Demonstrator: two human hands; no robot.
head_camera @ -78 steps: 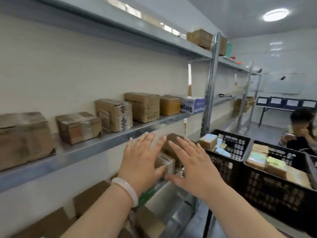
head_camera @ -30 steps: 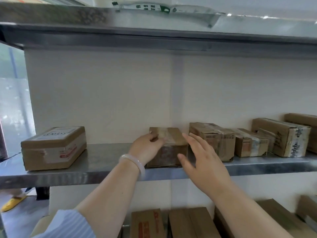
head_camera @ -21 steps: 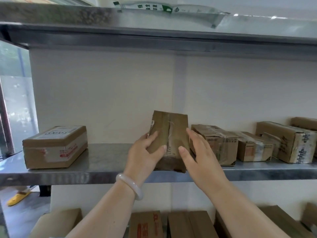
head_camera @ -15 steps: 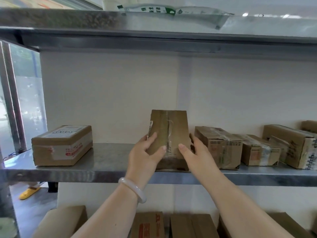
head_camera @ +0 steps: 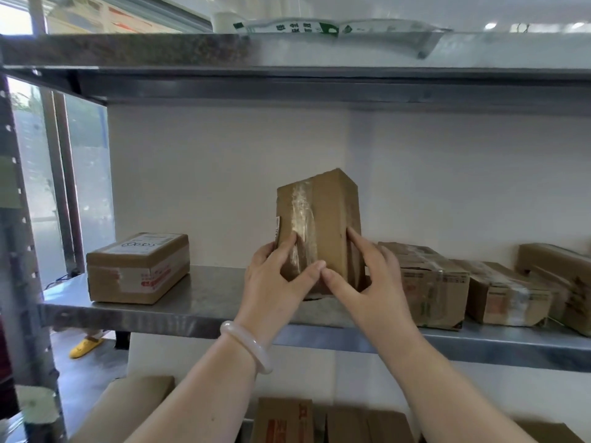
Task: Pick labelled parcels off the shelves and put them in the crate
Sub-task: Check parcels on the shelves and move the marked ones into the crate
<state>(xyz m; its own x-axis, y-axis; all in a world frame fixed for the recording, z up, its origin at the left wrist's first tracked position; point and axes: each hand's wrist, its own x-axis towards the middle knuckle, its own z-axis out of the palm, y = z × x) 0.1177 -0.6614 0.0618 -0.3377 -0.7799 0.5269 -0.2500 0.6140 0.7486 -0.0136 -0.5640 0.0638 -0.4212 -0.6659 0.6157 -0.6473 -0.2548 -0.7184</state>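
- Head view: your left hand (head_camera: pixel 275 276) and your right hand (head_camera: pixel 367 282) both grip one brown parcel (head_camera: pixel 319 225) stood on end on the steel shelf (head_camera: pixel 208 302).
- Your left hand's fingers (head_camera: pixel 284 251) wrap the parcel's left edge, with the thumb pressed flat across its near face over a strip of clear tape.
- Your right hand's fingers (head_camera: pixel 356 239) lie along the parcel's right edge, and its thumb meets the left thumb low on the near face.
- The parcel is upright, its lower end at the shelf surface; you cannot tell whether it rests there or is lifted just clear.
- A pale bangle (head_camera: pixel 246 345) sits on your left wrist.
- To the left, well apart from the held parcel, a flat labelled box (head_camera: pixel 137 266) lies on the same shelf.
- Just right of your right hand sits a taped carton (head_camera: pixel 428 282), and further right a smaller carton (head_camera: pixel 508 295) beside it.
- More cartons (head_camera: pixel 281 420) lie on the level below, near your forearms.
- On the upper shelf (head_camera: pixel 287 49) lies a white pouch with green print (head_camera: pixel 319 28).
- The crate is out of view here.
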